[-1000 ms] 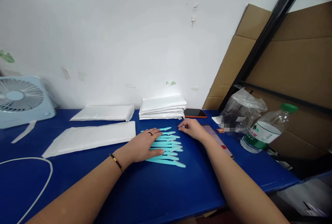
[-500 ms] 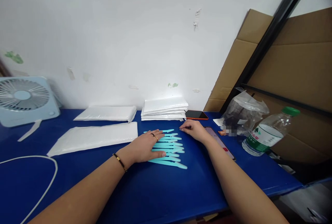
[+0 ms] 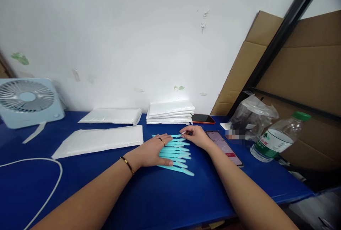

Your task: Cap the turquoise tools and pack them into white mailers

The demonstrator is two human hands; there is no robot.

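Several turquoise eyebrow razors [image 3: 178, 154] lie side by side in a row on the blue table. My left hand [image 3: 154, 150] rests flat across their left parts, fingers stretched and thumb apart, covering part of them. At the right tip of the farthest razor, my right hand [image 3: 195, 135] has its thumb and forefinger pinched together. A small pale bit shows at those fingertips, too small to name; whether the fingers also grip the razor's tip is unclear.
White padded packets [image 3: 98, 140] lie left, with a stack of them [image 3: 170, 111] by the wall. A lit phone [image 3: 225, 148], a second phone [image 3: 204, 118], a plastic bag [image 3: 247, 116] and a water bottle [image 3: 278, 137] are right. A fan [image 3: 29, 100] and white cable [image 3: 57, 178] are left.
My right hand has moved slightly left and nearer, up to the farthest razor's tip. My left hand stays on the razors. The whole view has shifted a little.
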